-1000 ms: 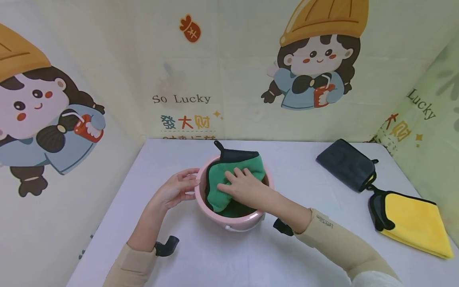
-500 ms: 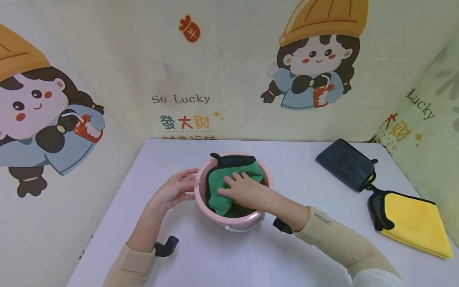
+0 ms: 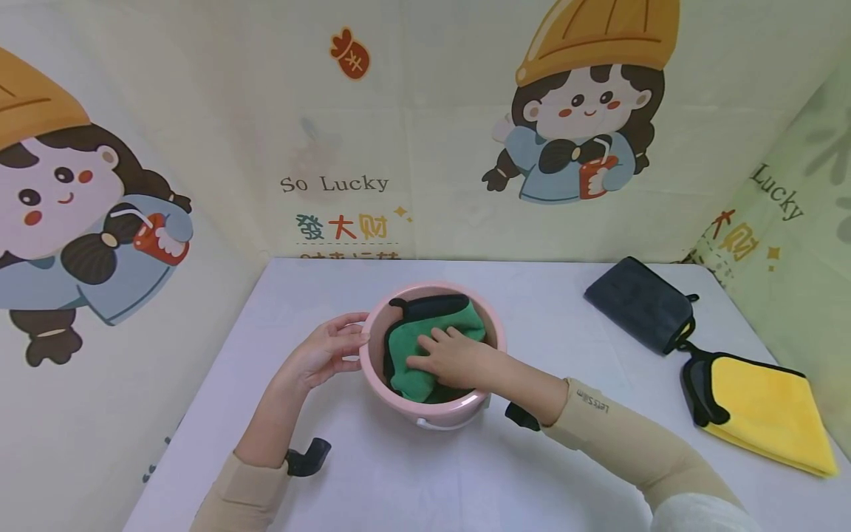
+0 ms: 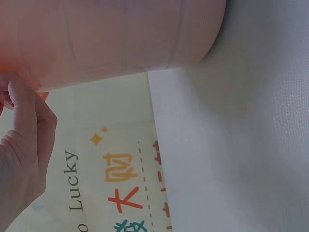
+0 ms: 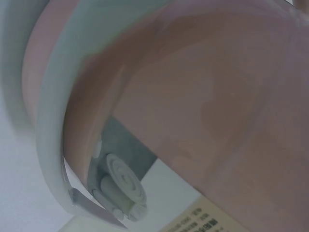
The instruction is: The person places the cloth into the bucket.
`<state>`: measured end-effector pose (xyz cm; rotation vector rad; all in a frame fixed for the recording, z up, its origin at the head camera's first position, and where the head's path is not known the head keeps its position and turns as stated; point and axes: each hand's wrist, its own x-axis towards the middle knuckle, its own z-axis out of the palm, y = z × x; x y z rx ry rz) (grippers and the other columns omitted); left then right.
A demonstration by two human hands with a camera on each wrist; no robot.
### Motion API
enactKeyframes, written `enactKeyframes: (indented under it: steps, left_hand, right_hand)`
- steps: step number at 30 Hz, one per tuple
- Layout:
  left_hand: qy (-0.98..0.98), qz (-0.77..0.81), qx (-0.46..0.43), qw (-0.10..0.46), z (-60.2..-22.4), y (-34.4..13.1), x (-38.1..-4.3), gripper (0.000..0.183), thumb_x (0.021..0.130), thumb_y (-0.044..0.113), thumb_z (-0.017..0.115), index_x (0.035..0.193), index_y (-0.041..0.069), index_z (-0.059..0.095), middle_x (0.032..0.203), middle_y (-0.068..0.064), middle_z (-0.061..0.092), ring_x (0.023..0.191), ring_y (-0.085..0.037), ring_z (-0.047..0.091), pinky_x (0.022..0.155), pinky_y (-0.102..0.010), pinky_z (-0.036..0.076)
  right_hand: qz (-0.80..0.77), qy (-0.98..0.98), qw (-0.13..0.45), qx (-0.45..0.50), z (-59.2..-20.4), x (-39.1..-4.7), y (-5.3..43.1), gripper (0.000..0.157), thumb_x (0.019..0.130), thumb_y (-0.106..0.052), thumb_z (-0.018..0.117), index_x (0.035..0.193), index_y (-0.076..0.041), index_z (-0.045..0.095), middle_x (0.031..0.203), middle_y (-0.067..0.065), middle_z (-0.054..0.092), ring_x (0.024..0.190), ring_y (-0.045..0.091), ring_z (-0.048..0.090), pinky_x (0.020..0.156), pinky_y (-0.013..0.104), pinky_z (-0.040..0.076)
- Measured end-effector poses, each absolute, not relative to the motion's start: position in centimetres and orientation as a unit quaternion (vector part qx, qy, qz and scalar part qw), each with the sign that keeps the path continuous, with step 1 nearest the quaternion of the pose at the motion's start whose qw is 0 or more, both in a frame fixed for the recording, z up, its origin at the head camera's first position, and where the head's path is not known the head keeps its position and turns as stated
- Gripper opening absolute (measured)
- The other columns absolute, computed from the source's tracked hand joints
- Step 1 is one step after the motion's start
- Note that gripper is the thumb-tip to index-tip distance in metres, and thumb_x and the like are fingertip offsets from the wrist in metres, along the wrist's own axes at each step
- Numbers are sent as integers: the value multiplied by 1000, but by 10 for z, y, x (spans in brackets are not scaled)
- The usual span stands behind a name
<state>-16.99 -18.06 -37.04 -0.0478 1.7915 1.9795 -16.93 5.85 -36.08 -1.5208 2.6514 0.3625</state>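
Note:
A pink bucket [image 3: 377, 377] with a white handle [image 3: 444, 425] stands on the table. My left hand [image 3: 327, 350] holds its left rim, and the left wrist view shows those fingers [image 4: 24, 104] bent at the rim. Inside the bucket lies a green towel [image 3: 407, 349] with a black border, its folded black end toward the far side. My right hand [image 3: 457, 360] presses down on this towel with its fingers spread, the palm inside the near right rim. In the right wrist view the bucket's outer wall [image 5: 193, 96] and pale handle [image 5: 50, 111] fill the picture, hiding the hand.
On the right of the white table [image 3: 565, 458] lie a folded dark grey towel [image 3: 634, 307] and a folded yellow towel [image 3: 764, 410] with black edging. A printed cloth backdrop [image 3: 439, 185] rises behind the table. The bucket's side bears a printed label [image 5: 205, 217].
The green towel has sunk deeper into the bucket, its black end dropping from above the far rim to inside it. My right hand presses lower; the left hand stays put.

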Motion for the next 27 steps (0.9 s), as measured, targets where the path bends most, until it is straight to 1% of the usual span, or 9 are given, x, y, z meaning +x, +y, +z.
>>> enactKeyframes:
  steps: [7,13,19,23,25,27]
  left_hand:
    - [655,719,-19,233,-370,-182,-171,55,87,10,60,135,2,34,97,-1,60,84,-16,61,74,-33,55]
    - [655,719,-17,232,-369,-183,-171,55,87,10,60,135,1,34,98,-1,60,84,-16,61,74,-34,55]
    - [654,719,-16,234,-369,-183,-171,54,87,10,60,135,1,34,98,-1,60,84,-16,60,73,-33,55]
    - [653,720,-17,236,-369,-182,-171,55,87,10,60,135,1,33,99,-1,60,83,-16,60,73,-33,55]
    - [651,721,-17,236,-369,-182,-171,55,87,10,60,135,1,33,99,-2,60,83,-16,60,73,-33,55]
    - [651,721,-17,236,-368,-182,-171,55,87,11,60,135,1,34,99,-2,60,83,-16,60,73,-32,55]
  right_hand:
    - [149,863,73,-478,-361,-168,56,39,93,-27,53,131,-30,45,119,3,48,106,19,46,89,32,45]
    - [145,865,84,-473,-361,-169,56,39,92,-26,53,130,-29,45,119,2,47,107,18,44,91,33,44]
    - [91,865,82,-487,-356,-173,63,45,85,-27,64,126,-29,46,118,1,47,109,19,43,95,36,41]
    - [5,866,45,-499,-341,-175,79,48,81,-31,69,124,-28,48,116,-2,47,108,18,44,96,38,38]
    - [-51,869,13,-491,-329,-175,91,46,81,-30,69,123,-25,49,116,-1,47,110,19,44,97,40,37]
    - [-98,874,-32,-475,-319,-175,106,45,82,-27,68,123,-21,50,117,1,48,110,20,44,97,43,36]
